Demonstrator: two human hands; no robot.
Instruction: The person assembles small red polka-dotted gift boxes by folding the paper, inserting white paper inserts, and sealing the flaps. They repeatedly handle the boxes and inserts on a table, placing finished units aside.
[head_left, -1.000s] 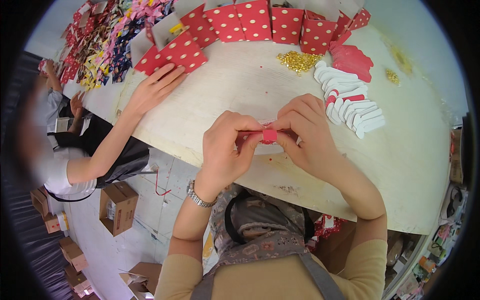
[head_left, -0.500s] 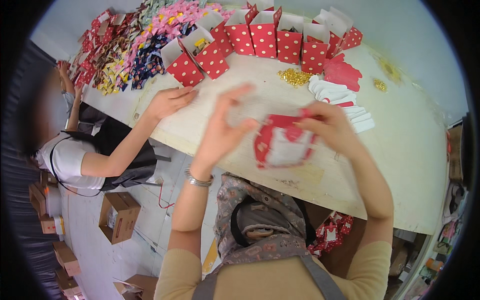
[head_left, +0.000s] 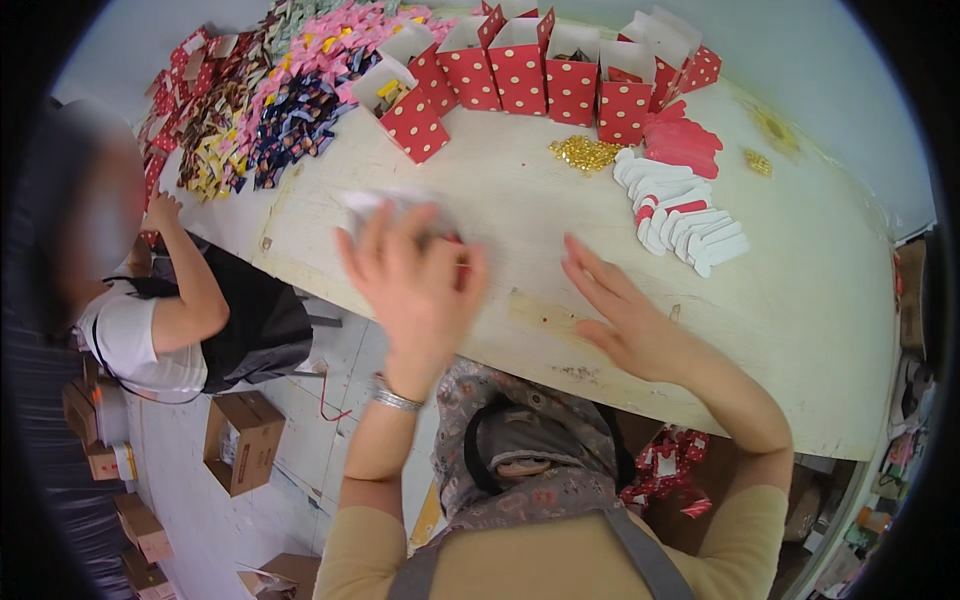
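My left hand (head_left: 412, 275), smeared by motion, is over the near left of the table, its fingers curled round a red box. Most of that box is behind the hand; its white open flaps (head_left: 385, 200) show above the fingers. My right hand (head_left: 630, 325) is open and holds nothing, fingers stretched toward the table's middle. Just beyond the left hand stands an open red dotted box (head_left: 418, 125) with yellow-wrapped pieces inside. A row of similar open boxes (head_left: 520, 75) runs along the back. White tag-shaped cards (head_left: 690, 225) lie fanned out beyond my right hand.
Red card pieces (head_left: 683, 145) and small gold bits (head_left: 585, 153) lie near the tags. Heaps of wrapped sweets (head_left: 295, 125) cover the back left. A co-worker (head_left: 185, 320) sits at left. Finished red packets (head_left: 672, 462) lie below the table edge; a carton (head_left: 245, 440) stands on the floor.
The red packet has left my right hand, which is now open. One front-left box is gone from its place and a box is now in my left hand. The co-worker's arm has drawn back.
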